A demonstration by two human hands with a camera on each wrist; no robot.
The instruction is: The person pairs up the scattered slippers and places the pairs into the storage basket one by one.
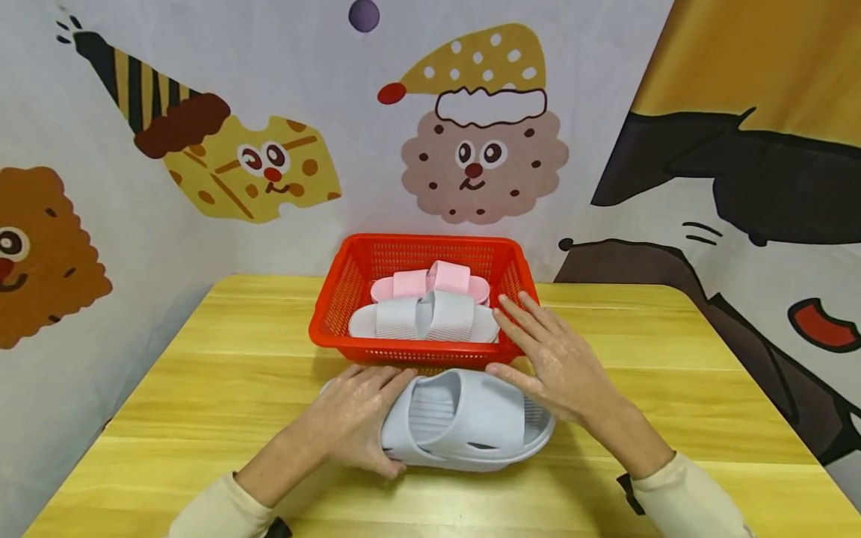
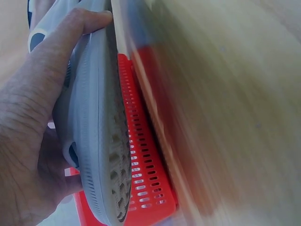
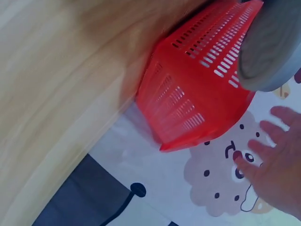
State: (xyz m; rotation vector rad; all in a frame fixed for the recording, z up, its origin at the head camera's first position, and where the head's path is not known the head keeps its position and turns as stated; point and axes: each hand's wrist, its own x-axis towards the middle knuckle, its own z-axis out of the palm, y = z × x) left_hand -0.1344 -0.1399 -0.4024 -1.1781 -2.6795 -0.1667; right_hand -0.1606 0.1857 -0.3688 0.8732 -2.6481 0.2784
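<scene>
My left hand (image 1: pixel 356 418) grips a large grey slipper (image 1: pixel 487 418) by its left end, holding it lengthwise in front of the basket. In the left wrist view the thumb (image 2: pixel 80 23) lies along the slipper's side, and its patterned sole (image 2: pixel 120 160) is off the table. My right hand (image 1: pixel 565 366) has its fingers spread, near the slipper's right end and the basket's front right corner. The right wrist view shows that hand (image 3: pixel 277 165) holding nothing. Inside the red basket (image 1: pixel 329 329) lie light grey slippers (image 1: pixel 397 319) and, behind them, pink slippers (image 1: pixel 451 278).
The basket stands near the back edge of a light wooden table (image 1: pixel 222 359). Behind it hangs a white cloth (image 1: pixel 363 149) printed with cartoon biscuits and cheese.
</scene>
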